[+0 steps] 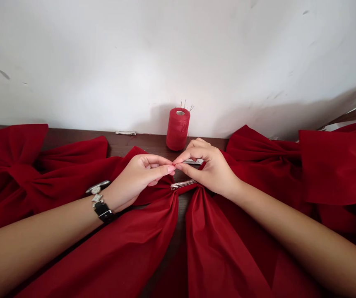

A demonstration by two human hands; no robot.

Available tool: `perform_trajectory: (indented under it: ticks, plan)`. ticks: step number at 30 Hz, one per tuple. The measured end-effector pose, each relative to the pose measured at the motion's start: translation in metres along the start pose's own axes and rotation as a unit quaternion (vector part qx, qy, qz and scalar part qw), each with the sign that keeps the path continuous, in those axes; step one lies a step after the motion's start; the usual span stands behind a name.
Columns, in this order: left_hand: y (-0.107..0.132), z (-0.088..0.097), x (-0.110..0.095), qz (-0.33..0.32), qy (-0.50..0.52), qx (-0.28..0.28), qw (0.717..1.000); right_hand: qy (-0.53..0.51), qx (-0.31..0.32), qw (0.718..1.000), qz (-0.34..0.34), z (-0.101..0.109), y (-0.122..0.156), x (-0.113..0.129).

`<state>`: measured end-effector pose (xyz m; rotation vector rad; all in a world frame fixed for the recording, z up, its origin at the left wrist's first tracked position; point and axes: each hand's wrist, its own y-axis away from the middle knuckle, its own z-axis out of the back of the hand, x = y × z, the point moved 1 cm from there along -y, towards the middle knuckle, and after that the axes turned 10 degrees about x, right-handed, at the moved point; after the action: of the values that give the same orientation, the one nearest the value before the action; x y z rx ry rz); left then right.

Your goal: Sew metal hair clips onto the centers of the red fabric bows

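Dark tabletop [153,142], pleated red bow [212,240]

Person's left forearm [47,223] and right forearm [283,219]: both bare over the visible length. Left wrist [112,199] carries a watch [97,187]; case slim, seen nearly edge-on, dark with grey metallic rim. Band: pale, flower-like ornamental links [96,198] next to case, then black strap [104,212] with thin silver-coloured bar.
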<state>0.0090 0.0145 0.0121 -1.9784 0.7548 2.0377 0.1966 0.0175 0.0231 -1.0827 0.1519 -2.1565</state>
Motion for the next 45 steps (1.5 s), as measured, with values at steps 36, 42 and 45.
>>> perform_trajectory:
  ticks: [36,42,45]
  plan:
    - [-0.002,0.0,0.003,-0.067,-0.119,0.029,0.99,-0.047,0.132,0.989,-0.039,0.006,0.001,0.009]
    - [-0.003,0.0,0.004,-0.064,-0.136,0.034,0.988,-0.068,0.133,0.988,-0.041,0.005,0.0,0.01]
    - [-0.002,0.0,0.002,-0.057,-0.139,0.032,0.988,-0.076,0.136,0.987,-0.047,0.005,-0.001,0.01]
